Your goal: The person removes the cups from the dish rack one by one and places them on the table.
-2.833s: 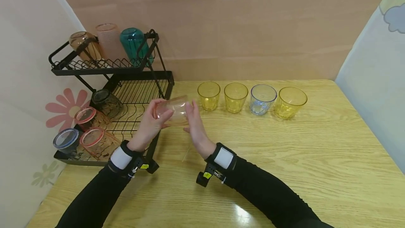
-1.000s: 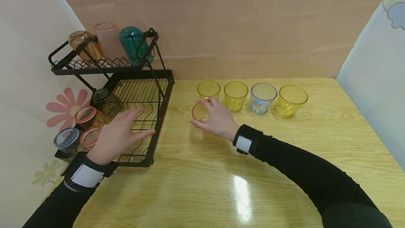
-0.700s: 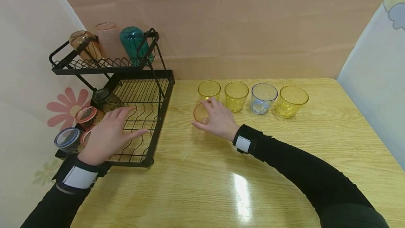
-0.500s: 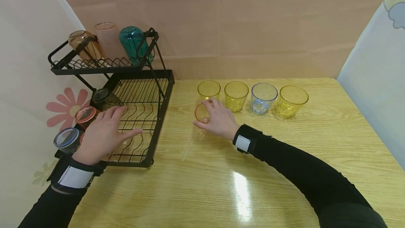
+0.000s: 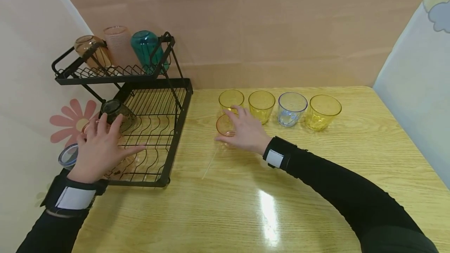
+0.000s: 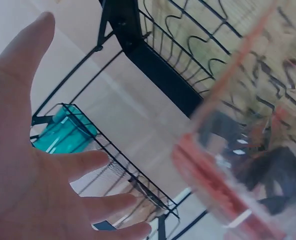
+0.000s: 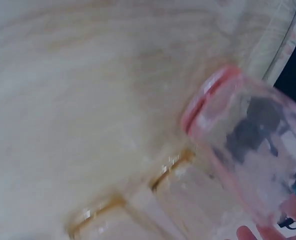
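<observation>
Pink glass point(image 5: 225, 126) stood upright on the table point(image 5: 316, 175), between spread thumb and fingers of the right hand point(image 5: 247, 132).

The thumb lay at the near side of the rim, the index finger at the far side, both extended; whether any fingertip touched could not be determined. The lower part of a yellow glass point(image 5: 231, 98) just behind was partly hidden. The left hand point(image 5: 95, 152) was spread wide, gripping nothing, over the lower tier of the rack point(image 5: 147, 184), obscuring a red-rimmed glass point(image 6: 220, 187), which the left wrist view cut off. The right wrist view was blurred, with fingertips only at its lower edge.
</observation>
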### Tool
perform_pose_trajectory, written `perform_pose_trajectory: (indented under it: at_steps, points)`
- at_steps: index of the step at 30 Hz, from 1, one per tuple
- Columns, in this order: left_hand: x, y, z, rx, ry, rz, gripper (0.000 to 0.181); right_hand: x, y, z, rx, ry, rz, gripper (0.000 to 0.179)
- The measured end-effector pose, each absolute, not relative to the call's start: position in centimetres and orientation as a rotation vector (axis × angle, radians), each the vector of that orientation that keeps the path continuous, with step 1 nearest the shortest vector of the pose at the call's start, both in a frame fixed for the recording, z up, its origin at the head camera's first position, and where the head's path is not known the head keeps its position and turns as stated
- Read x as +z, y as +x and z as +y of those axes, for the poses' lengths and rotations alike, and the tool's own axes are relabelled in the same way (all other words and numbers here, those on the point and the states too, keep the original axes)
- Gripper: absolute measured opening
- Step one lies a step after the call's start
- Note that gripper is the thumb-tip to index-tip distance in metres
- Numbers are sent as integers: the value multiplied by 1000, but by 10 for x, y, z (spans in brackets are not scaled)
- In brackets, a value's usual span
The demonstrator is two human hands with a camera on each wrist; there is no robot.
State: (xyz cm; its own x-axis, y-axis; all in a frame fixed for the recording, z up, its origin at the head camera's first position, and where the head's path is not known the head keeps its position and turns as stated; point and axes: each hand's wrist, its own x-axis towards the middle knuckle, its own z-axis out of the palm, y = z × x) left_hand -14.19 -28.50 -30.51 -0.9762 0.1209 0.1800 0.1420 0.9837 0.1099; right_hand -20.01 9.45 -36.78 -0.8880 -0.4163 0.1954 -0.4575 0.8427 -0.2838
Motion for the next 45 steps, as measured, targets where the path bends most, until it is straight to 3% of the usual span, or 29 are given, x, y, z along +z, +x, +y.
perform_pose_trajectory:
  at_steps: [13, 23, 36, 45]
  points:
    - [-316, -138, -299, -202, -134, -2953, 117, -326, -206, 123, 209, 850, -2801, 100]
    - [-327, -134, -305, -195, -115, -2976, 113, -297, -203, 112, 168, 908, -2787, 101]
    - [-342, -131, -313, -237, -168, -3015, 113, -296, -185, 82, 171, 1037, -2782, 102]
    - [-344, -130, -315, -183, -202, -3015, 94, -301, -183, 55, 154, 1115, -2802, 102]
